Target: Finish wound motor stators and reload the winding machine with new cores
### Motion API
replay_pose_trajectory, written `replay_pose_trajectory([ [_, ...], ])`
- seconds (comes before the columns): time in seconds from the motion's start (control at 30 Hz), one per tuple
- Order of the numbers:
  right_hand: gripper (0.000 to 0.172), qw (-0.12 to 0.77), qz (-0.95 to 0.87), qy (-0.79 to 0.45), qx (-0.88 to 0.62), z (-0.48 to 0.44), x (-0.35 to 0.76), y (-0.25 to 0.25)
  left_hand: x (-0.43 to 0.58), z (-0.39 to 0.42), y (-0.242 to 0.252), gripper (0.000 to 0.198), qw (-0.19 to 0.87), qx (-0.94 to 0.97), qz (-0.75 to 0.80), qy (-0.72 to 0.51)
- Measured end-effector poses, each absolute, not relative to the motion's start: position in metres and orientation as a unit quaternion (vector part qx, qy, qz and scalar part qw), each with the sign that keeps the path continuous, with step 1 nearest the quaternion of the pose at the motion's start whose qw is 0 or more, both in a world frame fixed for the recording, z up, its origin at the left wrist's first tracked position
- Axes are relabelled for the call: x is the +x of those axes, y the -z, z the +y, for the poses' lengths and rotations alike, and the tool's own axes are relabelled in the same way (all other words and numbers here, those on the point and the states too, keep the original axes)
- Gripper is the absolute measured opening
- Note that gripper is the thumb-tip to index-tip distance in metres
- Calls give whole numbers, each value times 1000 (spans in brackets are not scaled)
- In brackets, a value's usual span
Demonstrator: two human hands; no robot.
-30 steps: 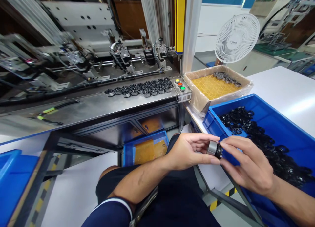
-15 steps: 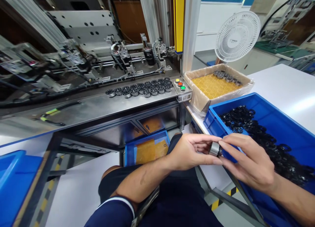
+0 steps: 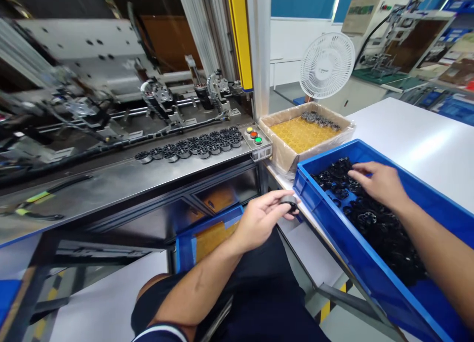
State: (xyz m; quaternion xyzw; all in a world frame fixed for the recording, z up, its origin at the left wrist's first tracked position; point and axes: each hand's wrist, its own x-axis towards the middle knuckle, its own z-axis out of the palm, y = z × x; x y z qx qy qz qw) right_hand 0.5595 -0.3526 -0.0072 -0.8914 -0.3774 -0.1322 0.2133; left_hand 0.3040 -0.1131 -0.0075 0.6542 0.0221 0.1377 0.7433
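My left hand (image 3: pixel 261 217) holds a small round metal-and-black part (image 3: pixel 289 201) between thumb and fingers, just left of the blue bin's near corner. My right hand (image 3: pixel 381 184) reaches into the blue bin (image 3: pixel 374 277), fingers spread down on the heap of black ring parts (image 3: pixel 370 218); whether it grips one I cannot tell. A row of similar round parts (image 3: pixel 192 147) lies on the steel machine shelf (image 3: pixel 111 184) ahead.
A cardboard box (image 3: pixel 285 156) with a yellow liner and several parts stands behind the bin, a white fan (image 3: pixel 327 65) beyond it. Three buttons (image 3: pixel 253 134) sit at the shelf's right end. Pliers (image 3: pixel 33 203) lie at left. A lower blue bin (image 3: pixel 187 238) is under the shelf.
My hands have separated: the right hand let go of the part and moved right into the blue bin, while the left hand kept the part. The view shifted to the right.
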Motion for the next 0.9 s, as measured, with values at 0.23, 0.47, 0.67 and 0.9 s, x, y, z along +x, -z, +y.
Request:
replay_pose_trajectory([
  [0.23, 27, 56, -279, -64, -957, -368, 591, 84, 304, -109, 8, 37, 619, 768, 21, -163],
  [0.47, 23, 27, -275, -130, -952, -368, 594, 92, 293, -109, 0, 43, 513, 822, -27, -247],
  [0.67, 23, 72, -304, -38, -949, -357, 591, 77, 285, -103, -11, 45, 573, 789, -56, -214],
  [0.9, 11, 251, -395, 190, -863, -328, 511, -13, 284, -108, -7, 53, 778, 615, -44, -122],
])
